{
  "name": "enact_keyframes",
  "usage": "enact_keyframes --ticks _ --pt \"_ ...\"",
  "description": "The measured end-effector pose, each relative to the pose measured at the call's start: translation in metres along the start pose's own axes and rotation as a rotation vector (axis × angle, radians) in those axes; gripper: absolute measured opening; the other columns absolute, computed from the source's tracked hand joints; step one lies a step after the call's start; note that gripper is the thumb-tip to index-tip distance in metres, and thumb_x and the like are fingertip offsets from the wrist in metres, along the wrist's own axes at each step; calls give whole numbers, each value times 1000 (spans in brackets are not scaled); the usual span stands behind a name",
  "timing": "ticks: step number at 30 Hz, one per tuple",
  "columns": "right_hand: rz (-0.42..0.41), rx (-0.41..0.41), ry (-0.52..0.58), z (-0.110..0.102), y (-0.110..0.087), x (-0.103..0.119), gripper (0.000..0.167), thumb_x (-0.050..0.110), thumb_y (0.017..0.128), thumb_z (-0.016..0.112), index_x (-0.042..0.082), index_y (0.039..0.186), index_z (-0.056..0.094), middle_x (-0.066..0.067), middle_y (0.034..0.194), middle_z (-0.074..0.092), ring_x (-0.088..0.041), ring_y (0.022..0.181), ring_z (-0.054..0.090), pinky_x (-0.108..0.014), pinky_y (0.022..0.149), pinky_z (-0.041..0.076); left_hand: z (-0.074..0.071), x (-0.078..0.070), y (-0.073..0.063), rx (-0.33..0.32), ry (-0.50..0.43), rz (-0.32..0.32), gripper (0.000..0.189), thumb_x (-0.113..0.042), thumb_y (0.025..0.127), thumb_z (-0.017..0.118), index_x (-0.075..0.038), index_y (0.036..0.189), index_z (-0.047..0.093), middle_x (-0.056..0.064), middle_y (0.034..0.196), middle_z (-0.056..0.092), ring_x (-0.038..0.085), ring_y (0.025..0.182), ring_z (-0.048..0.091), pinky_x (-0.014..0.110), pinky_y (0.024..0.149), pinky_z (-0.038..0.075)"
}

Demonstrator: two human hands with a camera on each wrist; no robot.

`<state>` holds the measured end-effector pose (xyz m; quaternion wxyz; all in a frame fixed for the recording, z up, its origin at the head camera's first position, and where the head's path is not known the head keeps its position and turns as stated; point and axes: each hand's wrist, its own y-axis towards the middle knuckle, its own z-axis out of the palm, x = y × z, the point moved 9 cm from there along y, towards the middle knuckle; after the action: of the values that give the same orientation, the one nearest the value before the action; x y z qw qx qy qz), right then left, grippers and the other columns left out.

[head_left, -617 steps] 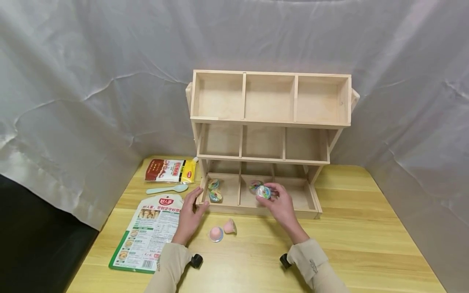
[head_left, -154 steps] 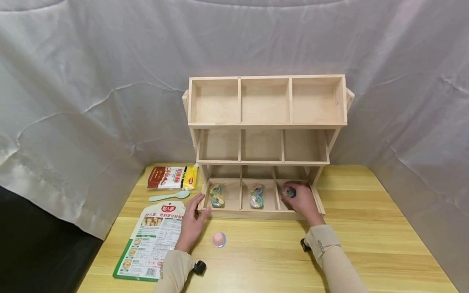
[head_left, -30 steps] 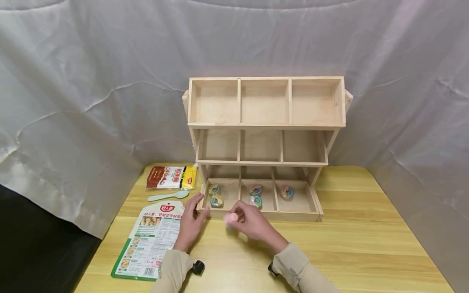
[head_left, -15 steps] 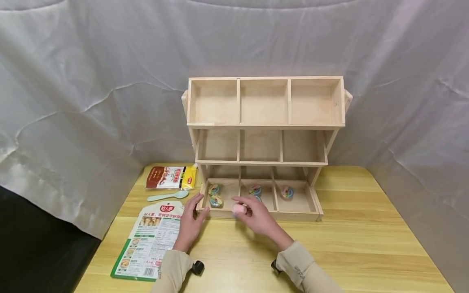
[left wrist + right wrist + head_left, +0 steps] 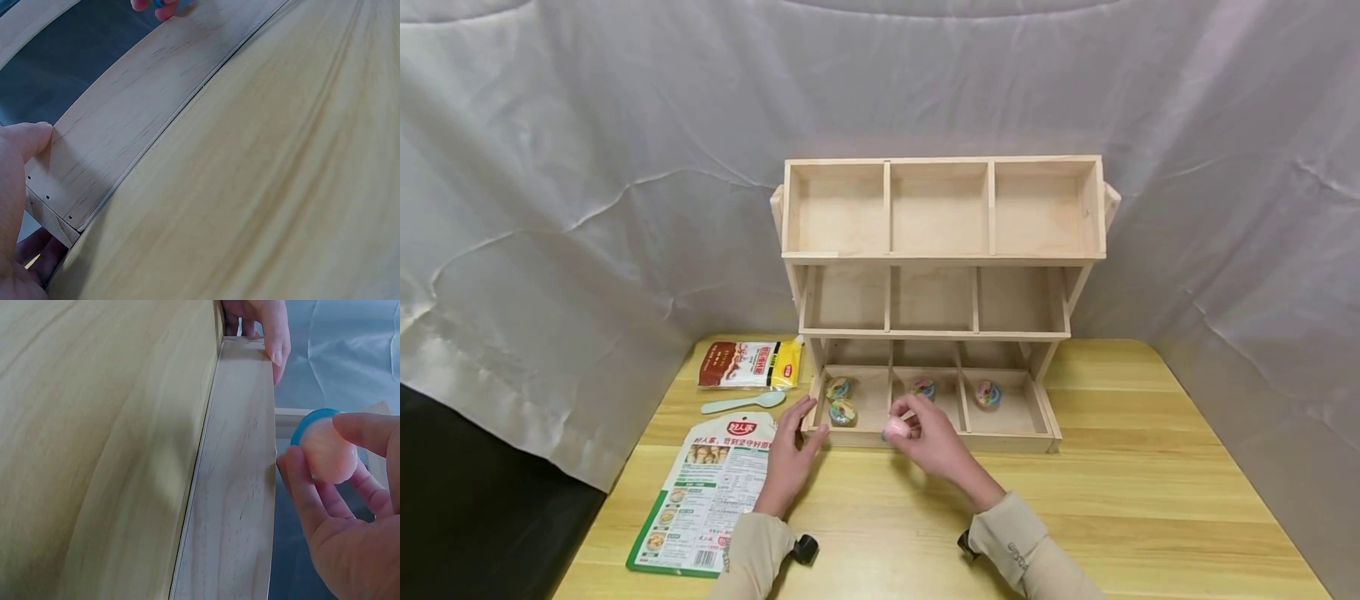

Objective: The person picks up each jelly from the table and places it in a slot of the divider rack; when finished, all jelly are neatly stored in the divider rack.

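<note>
My right hand (image 5: 936, 442) pinches a small pink jelly cup (image 5: 896, 428) between thumb and fingers, over the front board of the wooden rack's bottom tray (image 5: 1000, 443). Its blue rim faces away from the palm in the right wrist view, where the pink jelly cup (image 5: 328, 450) shows large. My left hand (image 5: 790, 462) holds the tray's front left corner, thumb on the front board (image 5: 144, 94) and the other fingers round the side. Two jelly cups (image 5: 842, 412) lie in the left compartment. One jelly cup (image 5: 987, 394) lies in the right compartment, and another (image 5: 922, 387) shows in the middle one, partly behind my right hand.
Above the bottom tray rise the middle tier (image 5: 934, 335) and top tier (image 5: 943, 256), each with three compartments. Left of the rack lie a red and yellow packet (image 5: 751, 364), a pale spoon (image 5: 743, 402) and a green-edged food bag (image 5: 703, 500). Grey cloth (image 5: 625, 167) hangs behind.
Since earlier, jelly cups from the table have come into the middle and right compartments. My right hand picked up the last one from the table and moved it rightward. The left hand stayed put.
</note>
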<state>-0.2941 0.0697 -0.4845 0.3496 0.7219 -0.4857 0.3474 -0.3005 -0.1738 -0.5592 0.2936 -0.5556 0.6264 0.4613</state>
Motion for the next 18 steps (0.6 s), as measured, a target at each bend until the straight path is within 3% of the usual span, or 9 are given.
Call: enact_keyframes --ticks 5,18 --pt "4 -12 20 -1 0 0 28 5 83 83 12 102 63 -6 107 61 -18 92 64 -25 80 60 0 -2 0 5 -7 0 56 -34 102 68 -17 153 50 6 164 39 32 152 36 52 124 35" --pt "-9 -28 29 -3 0 -1 32 16 87 84 6 115 71 -6 109 67 -16 89 65 -20 77 59 0 0 -1 -2 -7 6 57 -31 101 69 -15 152 50 7 164 40 32 151 37 51 124 35"
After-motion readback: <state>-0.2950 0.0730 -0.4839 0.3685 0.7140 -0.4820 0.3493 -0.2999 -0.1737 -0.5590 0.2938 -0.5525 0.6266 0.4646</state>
